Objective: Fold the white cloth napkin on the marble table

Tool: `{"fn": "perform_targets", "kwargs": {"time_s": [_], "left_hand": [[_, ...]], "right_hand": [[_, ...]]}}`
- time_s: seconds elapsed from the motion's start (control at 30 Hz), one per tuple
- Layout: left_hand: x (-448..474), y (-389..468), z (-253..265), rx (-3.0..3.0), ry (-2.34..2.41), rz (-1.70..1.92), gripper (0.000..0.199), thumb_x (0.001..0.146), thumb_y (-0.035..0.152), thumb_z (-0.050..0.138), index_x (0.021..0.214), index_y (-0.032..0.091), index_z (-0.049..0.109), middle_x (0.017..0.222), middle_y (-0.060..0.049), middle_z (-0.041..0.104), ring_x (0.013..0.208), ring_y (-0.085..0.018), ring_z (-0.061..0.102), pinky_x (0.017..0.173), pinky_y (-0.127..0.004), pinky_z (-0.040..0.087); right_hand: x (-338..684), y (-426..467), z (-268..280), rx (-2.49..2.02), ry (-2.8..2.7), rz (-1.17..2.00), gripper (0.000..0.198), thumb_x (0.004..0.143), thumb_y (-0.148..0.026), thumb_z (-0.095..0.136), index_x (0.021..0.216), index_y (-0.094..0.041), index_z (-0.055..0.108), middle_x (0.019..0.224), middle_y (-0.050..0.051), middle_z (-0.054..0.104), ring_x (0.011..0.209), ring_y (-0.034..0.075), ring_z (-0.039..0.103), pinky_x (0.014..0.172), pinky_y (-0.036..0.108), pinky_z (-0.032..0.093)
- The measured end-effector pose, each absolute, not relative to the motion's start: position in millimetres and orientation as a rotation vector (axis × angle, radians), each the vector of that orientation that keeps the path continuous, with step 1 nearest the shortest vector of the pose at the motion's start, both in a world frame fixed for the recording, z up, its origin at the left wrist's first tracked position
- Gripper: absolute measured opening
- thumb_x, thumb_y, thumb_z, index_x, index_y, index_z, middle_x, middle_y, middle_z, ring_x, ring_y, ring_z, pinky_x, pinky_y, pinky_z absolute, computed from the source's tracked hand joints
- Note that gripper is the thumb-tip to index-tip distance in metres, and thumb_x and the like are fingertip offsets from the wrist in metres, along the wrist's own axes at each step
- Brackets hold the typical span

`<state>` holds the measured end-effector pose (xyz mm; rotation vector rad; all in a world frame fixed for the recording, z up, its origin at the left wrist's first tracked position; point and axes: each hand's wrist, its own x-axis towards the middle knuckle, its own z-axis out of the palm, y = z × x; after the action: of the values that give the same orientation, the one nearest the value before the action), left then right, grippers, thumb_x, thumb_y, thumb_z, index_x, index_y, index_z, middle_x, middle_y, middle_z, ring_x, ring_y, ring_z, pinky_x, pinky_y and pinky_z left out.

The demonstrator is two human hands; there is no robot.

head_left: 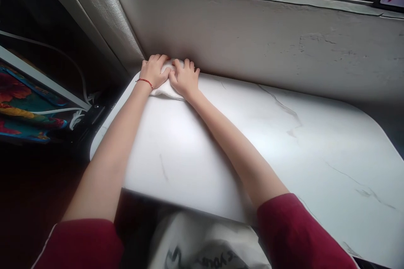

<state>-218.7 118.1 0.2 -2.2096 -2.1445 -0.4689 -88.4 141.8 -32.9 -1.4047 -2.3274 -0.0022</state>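
At the far left end of a white marble-patterned table [176, 147], a white cloth [166, 90] lies bunched under both palms. My left hand [153, 71], with a thin red cord bracelet at its wrist, presses on the cloth's left side with bent fingers. My right hand [186, 78] grips the right side, its thumb beside the left thumb. Both sets of fingertips reach the table's back edge by the wall. Part of the cloth is hidden beneath the hands.
A grey wall [240, 38] with chipped paint runs along the table's back edge, below a ledge [277, 1]. A pale curtain [104, 8] hangs at the back left. White cables [75, 118] and colourful fabric [28, 109] are left of the table. A lettered white bag [208, 239] is below its front edge.
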Motion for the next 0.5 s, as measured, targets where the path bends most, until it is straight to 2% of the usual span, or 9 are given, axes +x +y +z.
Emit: {"fn": "perform_targets", "kwargs": {"time_s": [0.5], "left_hand": [[-195, 91, 0, -2.051, -2.194, -0.582, 0.048, 0.096, 0.032, 0.03, 0.136, 0.02, 0.054, 0.141, -0.011, 0.058, 0.133, -0.031, 0.047, 0.108, -0.047, 0.036]], "right_hand": [[-75, 119, -27, -1.347, -2.29, -0.022, 0.045, 0.102, -0.035, 0.023, 0.129, -0.016, 0.054, 0.123, 0.019, 0.053, 0.114, 0.033, 0.044, 0.092, 0.048, 0.036]]}}
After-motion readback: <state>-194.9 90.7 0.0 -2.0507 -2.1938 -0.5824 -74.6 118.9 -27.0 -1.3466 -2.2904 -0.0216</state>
